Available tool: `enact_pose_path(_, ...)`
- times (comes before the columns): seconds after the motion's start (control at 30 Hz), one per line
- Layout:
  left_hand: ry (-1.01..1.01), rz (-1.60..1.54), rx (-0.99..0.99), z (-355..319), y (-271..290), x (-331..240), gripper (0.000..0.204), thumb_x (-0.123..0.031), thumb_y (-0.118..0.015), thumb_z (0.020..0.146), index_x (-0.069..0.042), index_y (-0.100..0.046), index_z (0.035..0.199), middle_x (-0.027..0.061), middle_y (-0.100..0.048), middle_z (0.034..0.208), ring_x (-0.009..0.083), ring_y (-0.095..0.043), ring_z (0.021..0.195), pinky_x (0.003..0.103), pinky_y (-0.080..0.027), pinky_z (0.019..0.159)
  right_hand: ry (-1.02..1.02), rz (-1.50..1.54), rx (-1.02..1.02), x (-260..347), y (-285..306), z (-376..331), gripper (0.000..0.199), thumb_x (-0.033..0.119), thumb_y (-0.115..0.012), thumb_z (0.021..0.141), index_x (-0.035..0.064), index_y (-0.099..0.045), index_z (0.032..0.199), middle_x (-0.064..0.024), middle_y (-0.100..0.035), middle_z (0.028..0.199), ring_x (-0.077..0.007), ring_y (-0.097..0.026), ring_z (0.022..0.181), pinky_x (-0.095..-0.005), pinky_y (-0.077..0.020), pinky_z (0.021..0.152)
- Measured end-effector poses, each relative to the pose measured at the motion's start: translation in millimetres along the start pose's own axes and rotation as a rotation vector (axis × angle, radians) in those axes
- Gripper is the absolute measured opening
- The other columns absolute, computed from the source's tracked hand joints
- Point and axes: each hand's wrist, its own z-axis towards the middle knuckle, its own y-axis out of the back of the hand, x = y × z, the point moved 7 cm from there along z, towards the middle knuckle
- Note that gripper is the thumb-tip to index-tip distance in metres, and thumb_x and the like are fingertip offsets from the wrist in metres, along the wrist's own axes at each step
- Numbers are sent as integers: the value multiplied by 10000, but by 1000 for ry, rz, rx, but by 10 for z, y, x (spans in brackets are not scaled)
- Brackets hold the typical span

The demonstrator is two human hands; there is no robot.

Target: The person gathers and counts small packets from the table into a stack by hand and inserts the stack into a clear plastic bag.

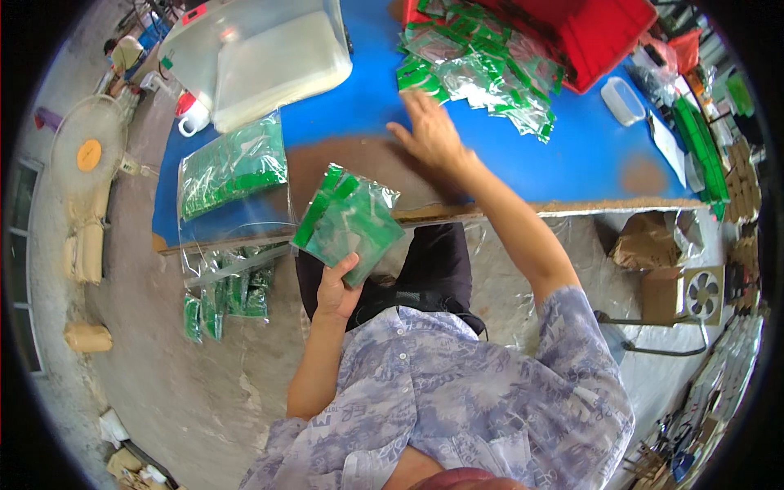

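Observation:
My left hand (336,287) grips a small stack of green-and-clear plastic packets (353,219) in front of the table edge, with the thumb on top. My right hand (433,135) is over the blue table, fingers stretched and thumb apart. Its fingertips are at the near left edge of a loose pile of similar packets (490,69); whether they touch one I cannot tell. To the left lies a large clear plastic bag (233,167) with rows of green packets inside. The unfilled end of that bag hangs over the table edge.
A red crate (604,41) lies tipped behind the pile. At the back left stands a translucent bin (282,69) of clear bags, beside a white mug (192,114). Filled green bags (233,298) sit below the table. A fan (88,151) stands left; a plastic tub (622,101) sits right.

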Motion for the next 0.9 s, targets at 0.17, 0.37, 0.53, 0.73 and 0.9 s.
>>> enact_pose_path(0.17, -49, -58, -5, -134, 380, -125, 746, -4, -707, 769, -55, -410, 1452, 110, -521, 1414, 298, -514, 1312, 451, -437, 1114, 118, -61, 320, 383, -95, -469, 911, 574, -689, 845, -30, -391, 1459, -300, -412, 1443, -438, -400, 1354, -488, -338, 1142)
enact_pose_path(0.37, 4, -145, 148, -186, 705, -203, 745, -9, -759, 703, -36, -487, 1396, 99, -603, 1321, 309, -569, 1235, 489, -442, 1085, 164, 394, 129, 912, 433, -997, 551, 156, -794, 799, 80, -567, 1295, -126, -660, 1015, -362, -650, 997, -436, -556, 879)
enact_pose_path(0.53, 99, -214, 153, 18, 571, -16, 732, -8, -763, 704, -16, -486, 1382, 102, -609, 1298, 262, -585, 1213, 429, -470, 1054, -896, 1356, 160, 780, 177, -1236, 103, 85, -639, 952, -3, -606, 910, -18, -662, 870, -42, -616, 780, -274, -510, 620)
enact_pose_path(0.73, 30, 187, 187, 43, 8, -136, 777, -62, -787, 691, -25, -464, 1396, 66, -593, 1289, 214, -583, 1192, 374, -479, 1020, -661, 1064, 427, 775, 204, -1145, 172, 167, -640, 973, 1, -629, 1018, 5, -634, 796, -42, -572, 758, -236, -469, 649)
enact_pose_path(0.9, -8, 205, 163, -4, -134, -195, 793, -79, -790, 676, -27, -464, 1397, 60, -583, 1297, 216, -566, 1206, 378, -456, 1045, -662, 1024, 321, 673, 94, -954, 438, 385, -513, 1056, 11, -676, 896, 22, -609, 717, -47, -567, 708, -259, -480, 611)
